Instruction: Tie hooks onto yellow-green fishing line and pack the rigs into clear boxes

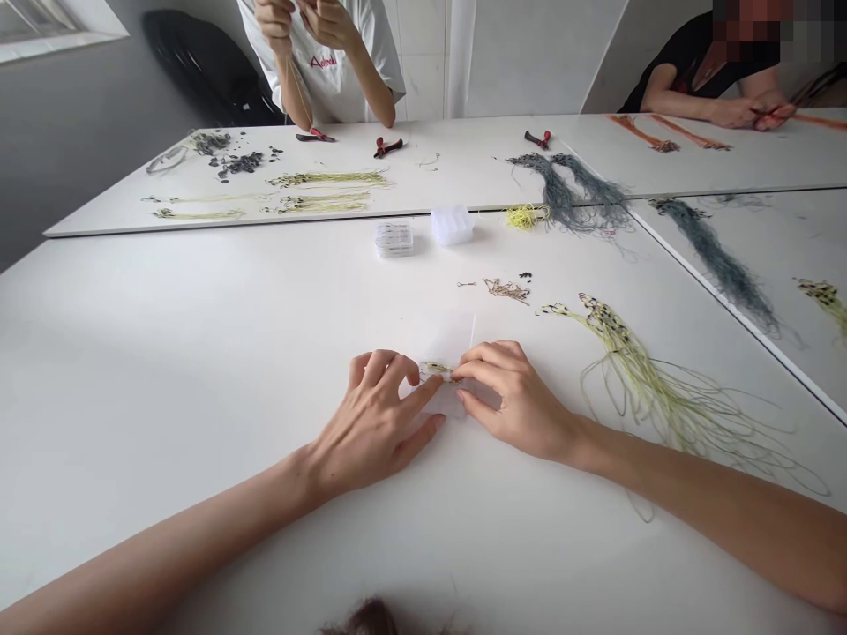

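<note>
Right now, the left hand (374, 423) and right hand (516, 401) meet near six o'clock on the white table (165, 353), their fingertips pinching a small yellow-green cord bundle (437, 370) over a translucent plastic sheet (450, 339). Toward three o'clock lies a large sheaf of yellow-green cords (635, 388) with dark beads, seemingly already gathered; a loose tan tangle (506, 289) and two clear plastic boxes (452, 225) remain toward twelve.

You can read only the red script lettering (323, 62) across the white T-shirt (331, 95) of the person opposite you (a capital A, then blurred letters).
</note>
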The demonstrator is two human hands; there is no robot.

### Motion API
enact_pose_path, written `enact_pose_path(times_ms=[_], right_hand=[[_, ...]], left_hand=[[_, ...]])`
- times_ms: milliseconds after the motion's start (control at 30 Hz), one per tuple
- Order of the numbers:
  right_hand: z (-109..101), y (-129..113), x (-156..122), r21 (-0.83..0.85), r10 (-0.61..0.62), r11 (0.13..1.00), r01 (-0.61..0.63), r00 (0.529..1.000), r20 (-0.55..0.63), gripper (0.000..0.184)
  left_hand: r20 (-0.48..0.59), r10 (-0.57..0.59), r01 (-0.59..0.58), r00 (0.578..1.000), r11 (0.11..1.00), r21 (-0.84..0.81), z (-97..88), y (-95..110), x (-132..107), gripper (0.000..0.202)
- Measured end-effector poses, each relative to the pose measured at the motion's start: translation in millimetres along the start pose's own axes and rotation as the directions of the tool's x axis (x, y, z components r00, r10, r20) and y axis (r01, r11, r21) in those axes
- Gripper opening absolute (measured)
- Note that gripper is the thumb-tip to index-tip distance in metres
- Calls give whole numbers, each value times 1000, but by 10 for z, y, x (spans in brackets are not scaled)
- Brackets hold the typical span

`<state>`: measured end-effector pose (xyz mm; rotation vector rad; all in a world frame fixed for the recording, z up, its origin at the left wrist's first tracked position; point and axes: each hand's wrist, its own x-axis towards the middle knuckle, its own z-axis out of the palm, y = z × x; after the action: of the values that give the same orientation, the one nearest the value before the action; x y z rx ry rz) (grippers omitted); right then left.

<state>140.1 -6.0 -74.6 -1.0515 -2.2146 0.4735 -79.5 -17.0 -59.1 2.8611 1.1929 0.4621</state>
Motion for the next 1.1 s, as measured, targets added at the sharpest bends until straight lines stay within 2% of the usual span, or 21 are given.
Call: enact_pose_path(times_ms=[333,733,933,1100], right_hand=[[-4,-25,19,25,47,998,-49,997,67,14],[-4,-36,31,-110,-85,990,92,994,64,20],[14,-35,-2,-157,-112,981,118,993,44,22],[28,-21,-26,-130,-115,985,116,993,17,21]], left_hand=[[10,-8,8,1000,1000,-14,3,0,6,36],[1,7,-7,1000,1000,21,-10,1,7,36],[-18,-1,1,1000,1000,17,4,-3,-5,37],[-56,-30,29,998,999,-19,1,-22,-34,41]])
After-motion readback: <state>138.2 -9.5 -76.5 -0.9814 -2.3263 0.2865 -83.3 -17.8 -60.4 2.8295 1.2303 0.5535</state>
